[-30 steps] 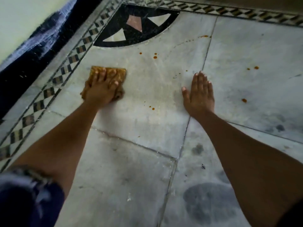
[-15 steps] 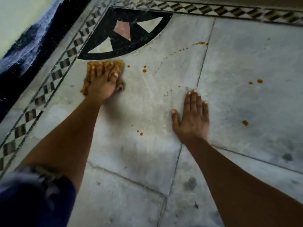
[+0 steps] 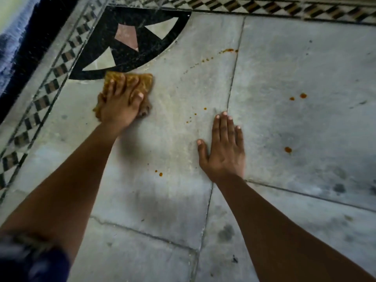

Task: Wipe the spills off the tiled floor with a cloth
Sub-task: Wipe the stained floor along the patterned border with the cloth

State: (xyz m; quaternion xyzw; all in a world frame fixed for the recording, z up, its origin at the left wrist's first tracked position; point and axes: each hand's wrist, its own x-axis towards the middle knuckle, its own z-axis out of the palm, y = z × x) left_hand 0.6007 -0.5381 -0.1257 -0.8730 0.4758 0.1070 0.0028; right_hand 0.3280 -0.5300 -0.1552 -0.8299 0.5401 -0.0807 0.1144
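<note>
Grey tiled floor (image 3: 305, 58) (orange spills (image 3: 288, 149) scattered): left hand (image 3: 120, 106), fingers spread, presses cloth (image 3: 147, 80); right hand (image 3: 223, 151) flat, fingers together.

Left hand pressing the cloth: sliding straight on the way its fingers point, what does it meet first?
Likely the black quarter-circle floor inlay; the left hand and its yellow-brown cloth sit at its curved edge. No spill drops show there.

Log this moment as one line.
left hand: presses cloth beside black inlay | right hand: flat on floor | orange spots: several unwiped, apart from cloth
</note>
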